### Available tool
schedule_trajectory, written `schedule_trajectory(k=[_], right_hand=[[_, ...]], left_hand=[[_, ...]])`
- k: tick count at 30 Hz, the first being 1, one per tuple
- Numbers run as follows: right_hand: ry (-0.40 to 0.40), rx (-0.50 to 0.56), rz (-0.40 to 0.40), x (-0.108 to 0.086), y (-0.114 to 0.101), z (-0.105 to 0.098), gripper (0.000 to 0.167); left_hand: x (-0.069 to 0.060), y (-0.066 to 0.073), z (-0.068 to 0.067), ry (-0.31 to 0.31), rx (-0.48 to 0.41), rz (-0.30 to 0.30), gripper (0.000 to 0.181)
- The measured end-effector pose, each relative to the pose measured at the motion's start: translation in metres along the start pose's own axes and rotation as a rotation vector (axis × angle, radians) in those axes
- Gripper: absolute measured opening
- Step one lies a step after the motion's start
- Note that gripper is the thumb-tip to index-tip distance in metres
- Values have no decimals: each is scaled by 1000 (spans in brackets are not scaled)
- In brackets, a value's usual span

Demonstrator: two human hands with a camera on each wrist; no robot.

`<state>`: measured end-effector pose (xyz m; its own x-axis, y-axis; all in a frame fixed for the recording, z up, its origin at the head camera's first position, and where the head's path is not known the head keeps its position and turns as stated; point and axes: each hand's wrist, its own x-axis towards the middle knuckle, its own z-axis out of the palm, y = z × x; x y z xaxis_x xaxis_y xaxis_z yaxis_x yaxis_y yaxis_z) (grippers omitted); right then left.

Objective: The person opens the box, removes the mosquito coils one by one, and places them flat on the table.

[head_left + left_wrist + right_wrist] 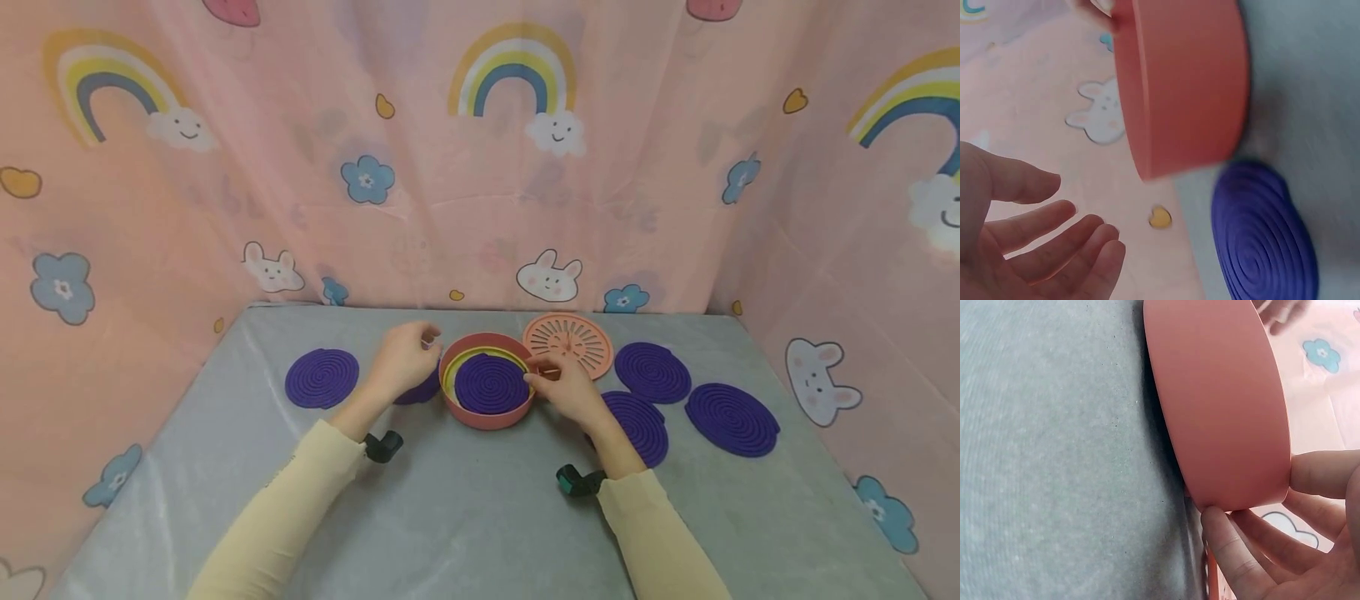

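Observation:
A round pink mosquito coil box (489, 422) stands on the table with a yellow ring (450, 379) inside it. A purple mosquito coil (491, 383) lies within the box. At the box's right side, my right hand (567, 385) grips the wall, thumb at the rim and fingers against the outside in the right wrist view. My left hand (406, 360) hovers by the left rim, apart from it, its fingers loosely bent and holding nothing in the left wrist view. Partly hidden behind that hand is another purple coil (1250, 250).
The slotted orange lid (567, 343) lies behind the box to the right. One purple coil (322, 378) is at the far left; three more lie on the right, including a rear coil (652, 372) and an outer coil (732, 420). A patterned pink curtain (450, 225) encloses the grey table (480, 517).

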<state>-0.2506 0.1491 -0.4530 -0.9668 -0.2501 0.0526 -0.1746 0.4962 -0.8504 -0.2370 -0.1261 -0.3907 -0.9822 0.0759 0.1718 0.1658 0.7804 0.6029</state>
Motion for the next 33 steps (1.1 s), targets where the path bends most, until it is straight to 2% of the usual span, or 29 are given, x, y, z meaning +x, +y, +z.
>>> schedule_trajectory(k=[7, 13, 18, 23, 28, 33], right_hand=[[3, -4, 4, 0, -2, -1, 35], [8, -10, 7, 1, -2, -1, 35], [6, -9, 2, 1, -2, -1, 35], [3, -6, 1, -1, -2, 0, 34], [3, -7, 5, -2, -1, -1, 34], [8, -20, 6, -1, -1, 0, 34]], left_hand=[[7, 20, 14, -55, -78, 45, 29], [13, 23, 32, -83, -96, 55, 28], [17, 19, 49, -132, -70, 33, 30], [18, 21, 60, -197, -13, -10, 36], [20, 26, 65, -252, 47, -48, 45], [20, 29, 67, -251, 45, -72, 47]])
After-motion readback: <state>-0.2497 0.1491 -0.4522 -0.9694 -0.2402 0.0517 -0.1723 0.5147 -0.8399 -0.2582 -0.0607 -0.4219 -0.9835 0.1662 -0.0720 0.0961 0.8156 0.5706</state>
